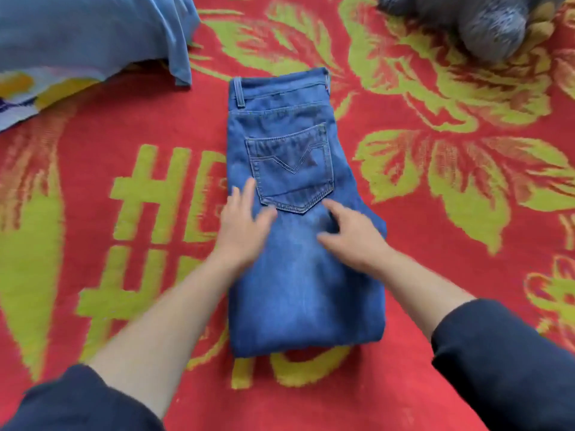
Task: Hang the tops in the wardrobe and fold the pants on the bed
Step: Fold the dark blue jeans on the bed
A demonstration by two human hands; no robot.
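Blue denim jeans (298,259): folded lengthwise, centre frame, on red-green patterned bedspread (124,119).
Left hand (245,225): fingers straight, flat on denim.
Right hand (351,237): fingers loose, resting on denim, gripping nothing.
Tip: smooth outward and align the edges before the next fold.

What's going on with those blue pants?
A person is folding a pair of blue jeans on a red and green bedspread. The jeans lie folded over, back pocket up. The left hand and right hand rest open on top, seemingly smoothing them. A blue cloth and something grey and fuzzy lie farther up the bed.
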